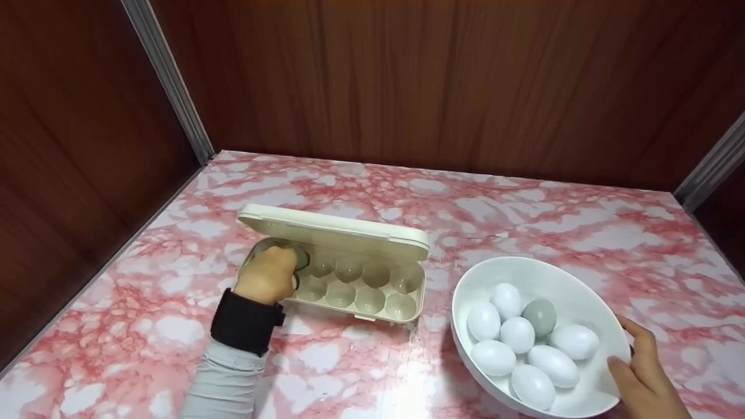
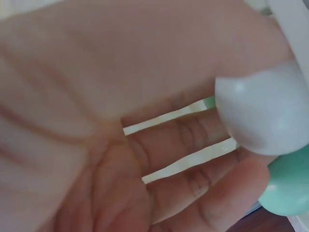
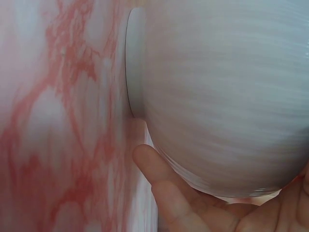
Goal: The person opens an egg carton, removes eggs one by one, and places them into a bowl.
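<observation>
An off-white egg box (image 1: pixel 361 299) stands on the table with its lid (image 1: pixel 337 227) raised. My left hand (image 1: pixel 268 276) reaches down into its left end, where the fingers are partly hidden in the head view. In the left wrist view, a white egg (image 2: pixel 263 113) sits between my thumb and fingertips, and a green egg (image 2: pixel 287 186) lies just beyond them. My right hand (image 1: pixel 646 366) grips the right side of a white bowl (image 1: pixel 593 302), thumb at the rim and fingers against the outside. Several white eggs (image 1: pixel 517 334) and one grey-green egg (image 1: pixel 540 317) lie in the bowl.
The table (image 1: pixel 326 180) has a red and white marbled top. Dark wood-patterned panels (image 1: pixel 407 81) close off the back and sides, with metal posts (image 1: pixel 169 75) at the corners. Hollows in the box's middle and right part hold no eggs.
</observation>
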{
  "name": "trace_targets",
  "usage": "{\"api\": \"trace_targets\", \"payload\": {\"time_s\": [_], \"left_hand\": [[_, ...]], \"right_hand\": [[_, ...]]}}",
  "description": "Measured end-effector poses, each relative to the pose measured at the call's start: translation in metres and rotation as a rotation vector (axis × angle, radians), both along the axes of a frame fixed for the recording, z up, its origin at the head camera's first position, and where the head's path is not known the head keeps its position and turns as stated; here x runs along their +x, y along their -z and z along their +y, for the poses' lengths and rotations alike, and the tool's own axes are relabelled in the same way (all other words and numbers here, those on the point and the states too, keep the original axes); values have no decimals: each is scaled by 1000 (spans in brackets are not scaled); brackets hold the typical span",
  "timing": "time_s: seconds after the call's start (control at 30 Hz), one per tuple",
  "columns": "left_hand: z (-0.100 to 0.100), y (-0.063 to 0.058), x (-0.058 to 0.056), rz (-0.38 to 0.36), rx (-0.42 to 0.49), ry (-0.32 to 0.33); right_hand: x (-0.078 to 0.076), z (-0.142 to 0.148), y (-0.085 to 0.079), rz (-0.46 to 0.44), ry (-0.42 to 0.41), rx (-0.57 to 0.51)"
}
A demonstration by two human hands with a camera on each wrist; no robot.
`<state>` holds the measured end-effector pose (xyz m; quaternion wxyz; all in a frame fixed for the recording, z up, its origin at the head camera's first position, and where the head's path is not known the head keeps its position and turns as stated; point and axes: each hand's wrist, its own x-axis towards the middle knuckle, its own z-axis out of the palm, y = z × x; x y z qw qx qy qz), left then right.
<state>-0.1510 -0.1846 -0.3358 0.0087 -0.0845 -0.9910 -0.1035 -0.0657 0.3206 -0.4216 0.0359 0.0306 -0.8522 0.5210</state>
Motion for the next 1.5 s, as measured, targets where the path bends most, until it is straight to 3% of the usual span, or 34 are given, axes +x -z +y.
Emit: {"api": "trace_targets", "payload": {"time_s": [0.23, 0.5, 0.73, 1.0, 1.27, 1.5], "left_hand": [[-4, -2, -2, -8, 27, 48], [-7, -6, -1, 4, 34, 51], [-9, -9, 5, -2, 93, 72], [-6, -20, 8, -9, 143, 64], [3, -22, 15, 112, 83, 140], [12, -26, 21, 144, 27, 125]], "right_hand": [[1, -2, -4, -41, -21, -5], [3, -4, -6, -47, -33, -3], [4, -6, -2, -9, -32, -99], [3, -3, -4, -58, -1, -22], [2, -2, -1, -27, 18, 52], [0, 1, 0, -18, -1, 51]]}}
